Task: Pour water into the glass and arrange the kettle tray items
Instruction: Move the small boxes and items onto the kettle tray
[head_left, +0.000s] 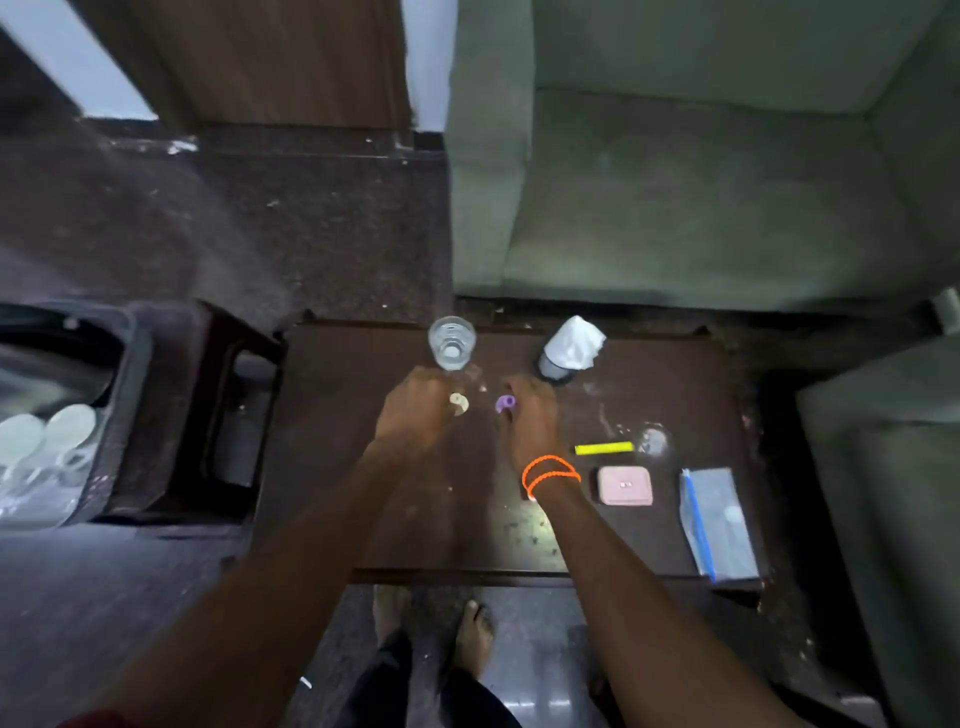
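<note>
A clear glass stands at the far edge of the dark wooden table; it seems to hold a little water. Just in front of it my left hand is closed around a small pale cream object at its fingertips. My right hand, with orange cords on the wrist, pinches a small purple object. A dark tray with white cups and a plastic-wrapped item sits on a stand to the left. No kettle shows clearly.
A second glass covered with white tissue stands right of the first. A yellow strip, a pink square case and a blue-zip plastic bag lie on the table's right side. Green sofa cushions lie behind and to the right.
</note>
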